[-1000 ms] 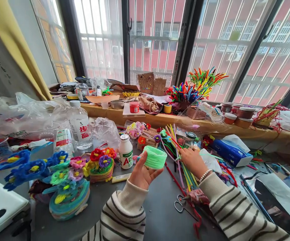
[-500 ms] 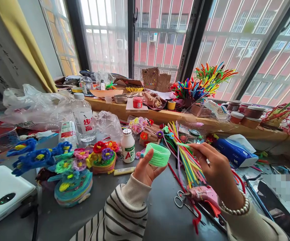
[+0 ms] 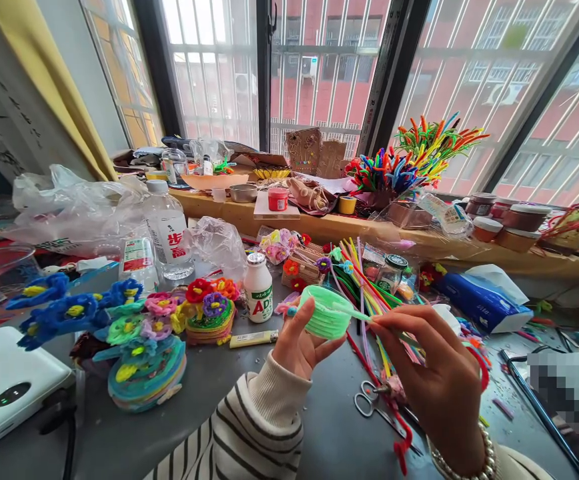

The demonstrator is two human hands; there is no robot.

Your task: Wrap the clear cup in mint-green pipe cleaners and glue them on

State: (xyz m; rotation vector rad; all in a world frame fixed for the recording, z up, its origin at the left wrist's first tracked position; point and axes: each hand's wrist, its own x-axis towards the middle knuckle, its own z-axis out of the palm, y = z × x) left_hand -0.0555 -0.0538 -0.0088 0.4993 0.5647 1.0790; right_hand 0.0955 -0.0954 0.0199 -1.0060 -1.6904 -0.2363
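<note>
A light green round pot of coiled pipe cleaner [image 3: 327,320] is held in my left hand [image 3: 297,347], thumb at its near left side and fingers beneath. My right hand [image 3: 432,367] pinches a light green pipe cleaner [image 3: 359,315] between thumb and fingertips. This strip reaches left across the pot's right rim; whether it is joined there I cannot tell. Under and beside my right hand lie scissors [image 3: 367,398] and a red pipe cleaner [image 3: 400,443]. Behind the pot rises a bundle of coloured pipe cleaners [image 3: 364,273].
Pipe-cleaner flower pots [image 3: 144,373] stand left, beside a white power bank [image 3: 14,393]. A white bottle [image 3: 258,290] and a yellow glue stick [image 3: 253,339] lie close to my left hand. Rightward are a blue tissue pack [image 3: 479,300] and a dark-edged device [image 3: 544,413].
My right hand has moved left and down, bringing the green pipe cleaner from above right onto the pot's rim. My left hand and the pot have shifted slightly right.
</note>
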